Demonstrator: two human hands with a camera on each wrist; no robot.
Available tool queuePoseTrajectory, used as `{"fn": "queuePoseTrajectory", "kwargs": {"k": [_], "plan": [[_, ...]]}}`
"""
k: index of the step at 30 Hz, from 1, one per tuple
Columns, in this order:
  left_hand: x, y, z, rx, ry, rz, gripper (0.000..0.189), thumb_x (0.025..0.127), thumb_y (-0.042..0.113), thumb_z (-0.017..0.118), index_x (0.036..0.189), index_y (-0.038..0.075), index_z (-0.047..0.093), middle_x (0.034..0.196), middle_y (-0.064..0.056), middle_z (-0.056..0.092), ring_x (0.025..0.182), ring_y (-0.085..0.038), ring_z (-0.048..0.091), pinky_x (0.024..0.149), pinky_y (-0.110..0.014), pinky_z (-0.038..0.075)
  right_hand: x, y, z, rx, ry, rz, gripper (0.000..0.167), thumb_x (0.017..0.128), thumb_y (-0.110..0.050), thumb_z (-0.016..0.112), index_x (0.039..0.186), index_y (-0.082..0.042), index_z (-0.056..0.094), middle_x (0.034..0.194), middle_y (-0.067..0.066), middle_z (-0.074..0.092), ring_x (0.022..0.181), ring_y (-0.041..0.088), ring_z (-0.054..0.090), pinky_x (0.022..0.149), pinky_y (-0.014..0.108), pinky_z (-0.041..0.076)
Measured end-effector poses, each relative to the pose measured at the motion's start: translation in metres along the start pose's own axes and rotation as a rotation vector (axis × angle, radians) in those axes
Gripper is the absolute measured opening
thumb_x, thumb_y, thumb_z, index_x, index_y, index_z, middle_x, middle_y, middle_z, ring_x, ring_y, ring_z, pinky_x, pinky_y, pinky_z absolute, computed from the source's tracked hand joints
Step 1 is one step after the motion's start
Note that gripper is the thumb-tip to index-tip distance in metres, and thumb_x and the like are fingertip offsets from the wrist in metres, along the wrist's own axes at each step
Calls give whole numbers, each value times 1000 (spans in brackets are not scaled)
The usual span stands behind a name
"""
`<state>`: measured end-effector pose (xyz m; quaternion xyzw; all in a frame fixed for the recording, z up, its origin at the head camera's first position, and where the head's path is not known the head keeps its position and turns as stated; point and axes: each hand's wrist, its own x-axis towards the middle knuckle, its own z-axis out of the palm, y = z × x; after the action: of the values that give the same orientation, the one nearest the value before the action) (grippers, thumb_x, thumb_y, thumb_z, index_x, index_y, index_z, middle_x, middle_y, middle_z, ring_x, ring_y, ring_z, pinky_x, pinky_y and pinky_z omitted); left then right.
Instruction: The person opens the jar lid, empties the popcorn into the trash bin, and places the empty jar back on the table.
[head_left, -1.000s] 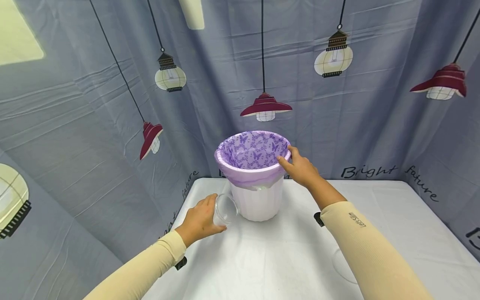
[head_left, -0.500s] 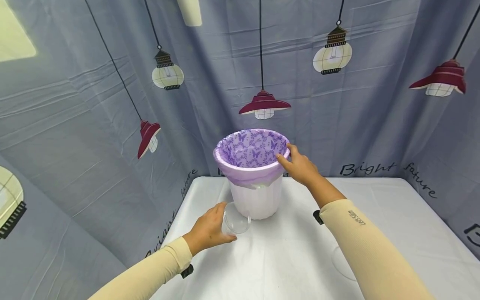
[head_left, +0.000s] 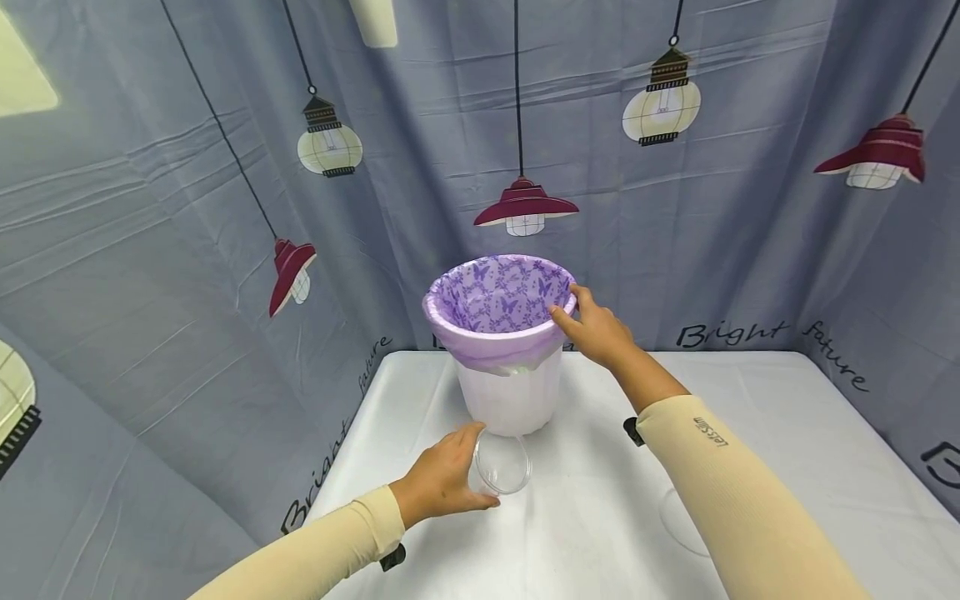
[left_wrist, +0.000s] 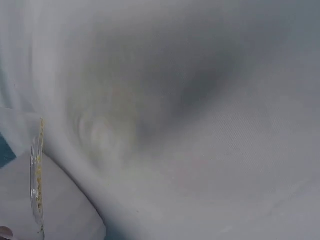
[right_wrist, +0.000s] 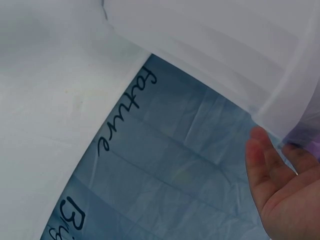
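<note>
My left hand (head_left: 447,475) grips a clear plastic cup (head_left: 502,462) by its side, with the cup's round mouth turned toward the camera. It is just above or on the table, in front of a white trash can (head_left: 510,396); I cannot tell whether it touches the table. A purple butterfly-print trash bag (head_left: 498,300) lines the can and folds over its rim. My right hand (head_left: 598,333) holds that rim at the right, thumb and fingers over the edge. In the left wrist view the cup's rim (left_wrist: 37,180) shows edge-on at the left.
A clear round lid or ring (head_left: 678,529) lies on the white-covered table (head_left: 585,525), partly hidden by my right sleeve. A grey-blue curtain (head_left: 420,208) with printed lamps encloses the back and sides.
My left hand has carried the cup to the right and down, from the can's left side to its front. The right hand keeps its hold on the rim.
</note>
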<state>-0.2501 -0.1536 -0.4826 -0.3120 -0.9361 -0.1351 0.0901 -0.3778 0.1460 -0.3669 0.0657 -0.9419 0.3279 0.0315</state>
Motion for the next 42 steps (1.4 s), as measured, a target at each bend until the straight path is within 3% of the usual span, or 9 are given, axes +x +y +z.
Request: {"fn": "queuePoseTrajectory", "kwargs": {"k": [7,15,24,30,37,42], "plan": [[3,11,10,-6,-26,11,111,63,60,87,145,5,37,139,-7,54,120,-22,58,94,-39,54,-1,0,0,0,1,10,91,93,-75,32,161,-22,4,160,17,30,138,48,38,102,75,31],[2,22,21,-99,3,35,111,61,59,89,144,8,38,131,-5,58,114,-19,62,93,-37,55,0,-2,-1,-11,12,6,92,92,-77,31,161,-23,4,159,17,32,137,48,41,101,74,33],[-6,40,32,-165,-26,26,111,61,61,88,145,8,37,131,-6,59,112,-19,63,91,-36,55,-1,-2,0,-3,10,6,96,90,-81,30,161,-22,7,159,16,34,137,48,41,102,74,32],[-7,45,40,-274,-63,-16,112,63,63,86,147,9,35,136,-6,56,116,-21,61,95,-36,53,-2,-2,-3,12,12,8,95,90,-80,31,161,-22,6,159,16,33,138,48,39,103,75,29],[-13,49,59,-440,-42,-48,112,62,61,87,147,13,34,134,-2,55,116,-21,61,96,-34,52,-3,-2,-2,8,0,19,91,93,-76,34,161,-23,6,159,16,34,137,49,40,102,75,31],[-15,52,65,-482,-33,-52,111,63,60,87,148,12,33,134,-2,54,116,-21,61,97,-33,52,-4,-3,-1,16,3,20,89,94,-74,35,161,-23,6,159,17,33,137,49,40,102,75,31]]}}
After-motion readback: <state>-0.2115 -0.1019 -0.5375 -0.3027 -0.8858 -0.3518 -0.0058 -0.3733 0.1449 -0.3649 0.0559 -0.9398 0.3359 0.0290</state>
